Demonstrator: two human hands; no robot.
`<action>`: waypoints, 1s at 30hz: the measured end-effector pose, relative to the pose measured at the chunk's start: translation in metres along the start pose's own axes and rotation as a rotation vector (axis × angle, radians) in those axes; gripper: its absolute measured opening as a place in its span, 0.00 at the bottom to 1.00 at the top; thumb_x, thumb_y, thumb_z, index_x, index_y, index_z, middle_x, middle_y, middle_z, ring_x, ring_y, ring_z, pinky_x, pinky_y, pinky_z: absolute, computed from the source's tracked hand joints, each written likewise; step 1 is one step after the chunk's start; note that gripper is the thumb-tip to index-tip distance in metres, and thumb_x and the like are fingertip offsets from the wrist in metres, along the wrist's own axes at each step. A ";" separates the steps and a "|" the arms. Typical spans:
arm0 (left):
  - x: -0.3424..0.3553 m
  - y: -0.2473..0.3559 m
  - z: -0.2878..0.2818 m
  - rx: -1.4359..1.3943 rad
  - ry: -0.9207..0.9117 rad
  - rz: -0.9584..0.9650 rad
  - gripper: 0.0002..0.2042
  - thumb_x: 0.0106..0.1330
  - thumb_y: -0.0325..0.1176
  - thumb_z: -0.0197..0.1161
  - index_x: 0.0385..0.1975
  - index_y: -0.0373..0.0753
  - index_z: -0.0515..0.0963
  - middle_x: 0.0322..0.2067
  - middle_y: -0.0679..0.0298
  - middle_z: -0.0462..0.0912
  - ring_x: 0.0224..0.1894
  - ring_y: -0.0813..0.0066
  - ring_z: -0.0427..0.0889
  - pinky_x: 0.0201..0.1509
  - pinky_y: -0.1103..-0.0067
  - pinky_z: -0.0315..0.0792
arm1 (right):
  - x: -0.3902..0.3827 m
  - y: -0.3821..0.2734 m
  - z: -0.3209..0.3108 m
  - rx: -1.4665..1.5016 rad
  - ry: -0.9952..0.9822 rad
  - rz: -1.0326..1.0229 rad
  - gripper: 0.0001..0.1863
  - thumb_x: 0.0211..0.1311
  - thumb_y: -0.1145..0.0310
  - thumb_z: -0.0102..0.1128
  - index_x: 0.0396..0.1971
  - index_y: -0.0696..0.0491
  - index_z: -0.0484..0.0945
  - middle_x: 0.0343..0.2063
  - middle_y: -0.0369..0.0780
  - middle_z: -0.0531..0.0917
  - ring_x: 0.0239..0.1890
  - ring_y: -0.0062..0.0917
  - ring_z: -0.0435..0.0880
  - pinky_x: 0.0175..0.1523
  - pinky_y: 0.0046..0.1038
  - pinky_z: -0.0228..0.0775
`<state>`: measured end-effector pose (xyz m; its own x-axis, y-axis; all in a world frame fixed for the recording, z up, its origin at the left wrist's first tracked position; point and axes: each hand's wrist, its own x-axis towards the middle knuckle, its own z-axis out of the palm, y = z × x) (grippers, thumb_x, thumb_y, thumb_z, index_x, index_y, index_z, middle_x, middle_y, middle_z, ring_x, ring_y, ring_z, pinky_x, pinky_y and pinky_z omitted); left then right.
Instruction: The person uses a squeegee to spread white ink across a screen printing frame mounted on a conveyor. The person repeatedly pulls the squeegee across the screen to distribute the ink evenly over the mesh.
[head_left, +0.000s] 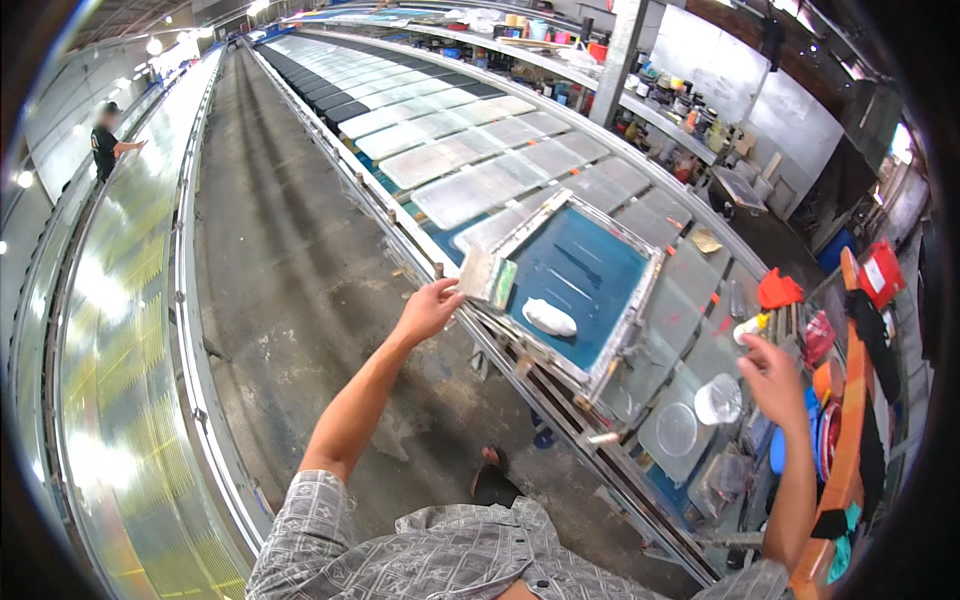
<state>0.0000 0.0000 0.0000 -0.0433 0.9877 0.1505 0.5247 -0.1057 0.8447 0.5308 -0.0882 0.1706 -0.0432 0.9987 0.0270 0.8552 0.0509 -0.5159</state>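
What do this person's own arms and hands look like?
The left hand and right hand are ungloved, both forearms bare, with no watch or cable visible. The grey cloth shirt has a pale geometric pattern; its left sleeve ends near the elbow.

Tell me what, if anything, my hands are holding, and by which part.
Left hand: fingertips at the left edge of the squeegee-like block; a firm grip can't be told. Right hand: nothing visibly held, though it's near the yellow-capped bottle.
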 end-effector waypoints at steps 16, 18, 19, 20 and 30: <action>0.148 -0.082 0.068 -0.020 -0.856 -0.174 0.52 0.62 0.47 0.63 0.70 0.30 0.29 0.55 0.29 0.70 0.60 0.41 0.72 0.64 0.66 0.65 | 0.191 0.172 0.268 0.572 0.348 0.776 0.16 0.66 0.52 0.52 0.35 0.51 0.72 0.19 0.37 0.73 0.13 0.25 0.68 0.15 0.30 0.65; 0.146 -0.082 0.078 -0.137 -0.889 -0.198 0.51 0.64 0.46 0.62 0.71 0.32 0.29 0.55 0.28 0.70 0.60 0.41 0.71 0.63 0.66 0.65 | 0.208 0.129 0.267 0.480 0.399 0.785 0.18 0.65 0.52 0.53 0.36 0.53 0.73 0.21 0.38 0.74 0.15 0.25 0.69 0.17 0.31 0.66; 0.154 -0.086 0.081 -0.151 -0.820 -0.115 0.46 0.65 0.50 0.60 0.71 0.34 0.38 0.49 0.32 0.75 0.55 0.41 0.75 0.57 0.64 0.69 | 0.211 0.114 0.256 0.436 0.426 0.795 0.19 0.65 0.52 0.53 0.37 0.54 0.74 0.22 0.39 0.75 0.16 0.26 0.70 0.17 0.31 0.66; 0.162 -0.071 0.078 -0.243 -0.851 -0.119 0.42 0.64 0.51 0.61 0.68 0.33 0.47 0.48 0.35 0.76 0.54 0.43 0.76 0.56 0.64 0.69 | 0.208 0.105 0.240 0.381 0.463 0.809 0.19 0.65 0.51 0.54 0.37 0.55 0.74 0.23 0.40 0.75 0.17 0.26 0.71 0.18 0.31 0.66; 0.280 -0.131 -0.072 -0.599 -0.470 -0.205 0.24 0.64 0.50 0.61 0.47 0.32 0.77 0.41 0.47 0.83 0.44 0.55 0.83 0.49 0.67 0.74 | 0.273 -0.114 0.207 0.395 0.645 0.794 0.14 0.59 0.54 0.61 0.34 0.49 0.73 0.19 0.34 0.70 0.16 0.21 0.64 0.18 0.28 0.57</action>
<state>-0.1418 0.2825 -0.0311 0.3444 0.9254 -0.1581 -0.0080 0.1713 0.9852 0.3151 0.1786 0.0598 0.8237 0.5647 -0.0511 0.2886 -0.4951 -0.8195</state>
